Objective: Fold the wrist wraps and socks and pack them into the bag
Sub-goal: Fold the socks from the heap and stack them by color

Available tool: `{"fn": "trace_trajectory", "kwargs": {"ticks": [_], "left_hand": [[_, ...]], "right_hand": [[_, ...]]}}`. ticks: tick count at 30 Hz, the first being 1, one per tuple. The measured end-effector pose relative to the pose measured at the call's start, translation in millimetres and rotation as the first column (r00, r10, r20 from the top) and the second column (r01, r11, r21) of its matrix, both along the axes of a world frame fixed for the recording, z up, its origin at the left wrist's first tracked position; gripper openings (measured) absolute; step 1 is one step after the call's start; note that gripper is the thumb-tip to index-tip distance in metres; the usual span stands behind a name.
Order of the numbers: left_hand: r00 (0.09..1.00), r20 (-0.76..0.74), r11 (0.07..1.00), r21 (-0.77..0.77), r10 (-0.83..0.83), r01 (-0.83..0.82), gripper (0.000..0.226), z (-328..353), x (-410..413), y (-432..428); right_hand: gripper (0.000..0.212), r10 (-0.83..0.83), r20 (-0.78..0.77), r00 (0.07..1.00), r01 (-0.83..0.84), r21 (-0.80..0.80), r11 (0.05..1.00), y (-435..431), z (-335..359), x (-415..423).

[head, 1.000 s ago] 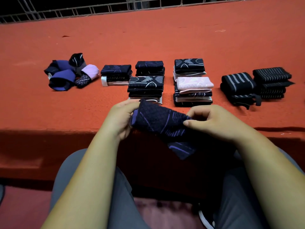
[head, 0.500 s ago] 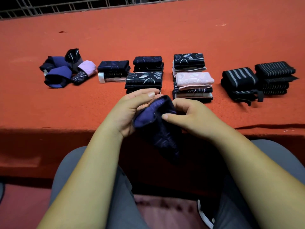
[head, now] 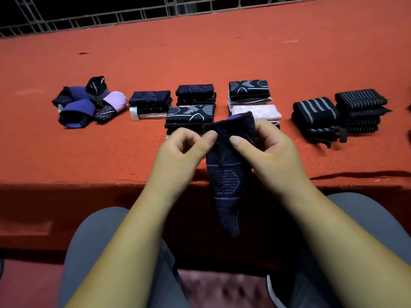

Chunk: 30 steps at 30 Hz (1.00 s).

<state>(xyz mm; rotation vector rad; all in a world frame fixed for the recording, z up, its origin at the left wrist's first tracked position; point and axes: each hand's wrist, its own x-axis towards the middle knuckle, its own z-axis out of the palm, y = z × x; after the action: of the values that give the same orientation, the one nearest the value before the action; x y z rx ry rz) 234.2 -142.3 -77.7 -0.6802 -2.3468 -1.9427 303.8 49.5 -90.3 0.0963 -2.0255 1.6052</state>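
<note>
A dark navy sock (head: 226, 174) with purple lines hangs lengthwise over the near edge of the red surface (head: 200, 52). My left hand (head: 182, 150) pinches its top left edge and my right hand (head: 264, 150) pinches its top right. Behind them lie several stacks of folded socks (head: 191, 114), dark ones and a pink one (head: 255, 111). At the left sits a loose heap of rolled purple, pink and black socks (head: 84, 103). Two piles of black striped wrist wraps (head: 315, 116) (head: 360, 107) lie at the right. No bag is in view.
A metal railing (head: 133, 16) runs along the far edge of the red surface. My grey-trousered legs (head: 93, 252) are below its near edge, with a shoe (head: 275, 292) beside dark pink flooring.
The sock was bunched between my hands; both hands have lifted it toward the stacks and it now hangs down full length.
</note>
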Motion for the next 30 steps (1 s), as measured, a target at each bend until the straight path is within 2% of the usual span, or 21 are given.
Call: {"fn": "trace_trajectory", "kwargs": {"ticks": [4, 9, 11, 13, 15, 18, 21, 24, 27, 30], "left_hand": [[0.998, 0.034, 0.998, 0.04, 0.056, -0.058, 0.034, 1.4, 8.6, 10.1], [0.995, 0.092, 0.989, 0.147, -0.025, 0.012, 0.017, -2.3, 2.9, 9.1], [0.993, 0.103, 0.979, 0.202, -0.053, 0.031, 0.012, -1.2, 1.5, 7.6], [0.987, 0.136, 0.962, 0.268, -0.084, 0.045, 0.011, 1.0, 0.0, 5.0], [0.976, 0.179, 0.933, 0.356, -0.123, 0.052, 0.016, 3.9, -0.7, 2.1], [0.96, 0.206, 0.885, 0.46, -0.189, 0.075, 0.015, 4.5, -1.3, -1.2], [0.958, 0.21, 0.882, 0.465, -0.196, 0.078, 0.016, 4.1, -1.2, -4.2], [0.966, 0.207, 0.885, 0.463, -0.158, 0.045, 0.016, 4.0, -2.0, -5.3], [0.969, 0.22, 0.913, 0.408, -0.109, 0.01, 0.017, 1.8, -7.6, -7.3], [0.935, 0.277, 0.948, 0.287, -0.222, 0.14, 0.035, -5.2, -14.3, -10.9]], "right_hand": [[0.015, 0.012, -0.01, 1.0, -0.011, 0.103, 0.995, -12.0, 1.2, 2.0], [0.013, 0.01, -0.052, 0.999, 0.003, 0.251, 0.968, -17.3, 4.3, 7.5], [0.023, -0.035, -0.084, 0.996, 0.055, 0.249, 0.967, -17.6, 5.5, 8.8], [0.04, -0.103, -0.054, 0.993, 0.111, 0.167, 0.98, -15.6, 4.5, 7.5], [0.051, -0.102, 0.057, 0.993, 0.1, 0.027, 0.995, -11.5, 1.1, 4.7], [0.06, 0.072, 0.179, 0.981, -0.042, -0.168, 0.985, -6.9, -5.7, 1.9], [0.049, 0.209, 0.165, 0.964, -0.155, -0.29, 0.944, -12.6, -8.5, -1.6], [0.031, 0.128, 0.107, 0.986, -0.083, -0.354, 0.931, -13.9, -7.6, -4.2], [0.025, 0.067, 0.078, 0.995, -0.036, -0.346, 0.937, -9.1, -3.2, -2.7], [0.02, 0.014, 0.058, 0.998, 0.007, -0.354, 0.935, -4.1, -4.1, -2.1]]}}
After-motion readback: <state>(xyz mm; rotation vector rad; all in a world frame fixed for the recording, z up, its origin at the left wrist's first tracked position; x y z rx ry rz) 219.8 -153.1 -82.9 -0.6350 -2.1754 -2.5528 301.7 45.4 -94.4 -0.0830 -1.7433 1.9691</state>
